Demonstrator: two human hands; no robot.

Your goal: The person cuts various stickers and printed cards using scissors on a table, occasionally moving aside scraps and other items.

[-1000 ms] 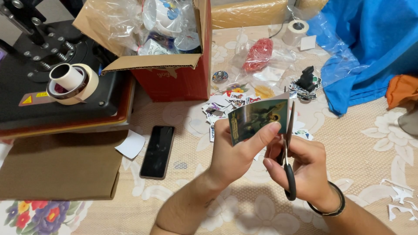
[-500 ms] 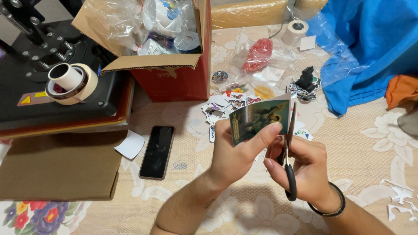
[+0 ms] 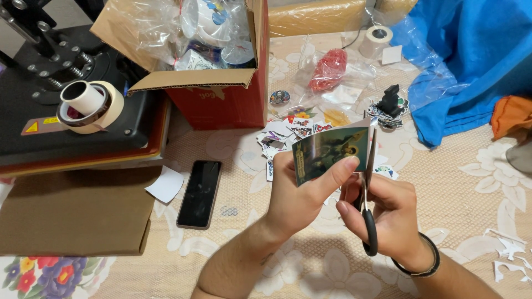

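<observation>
My left hand (image 3: 302, 191) pinches a small printed picture card (image 3: 330, 152), dark green with a figure on it, held upright above the table. My right hand (image 3: 385, 213) grips black-handled scissors (image 3: 368, 194). Their blades point up along the card's right edge and touch it. A dark band sits on my right wrist (image 3: 424, 263). Just beyond the card lies a pile of small cut-out stickers (image 3: 288, 133).
A black heat press (image 3: 66, 127) with tape rolls (image 3: 91, 105) on it stands at the left, cardboard (image 3: 72, 210) below it. A black phone (image 3: 199, 192) lies flat nearby. A red box (image 3: 221, 99) of plastic-wrapped items, a red bag (image 3: 328, 69), blue cloth (image 3: 471, 61) and paper scraps (image 3: 507, 254) surround the hands.
</observation>
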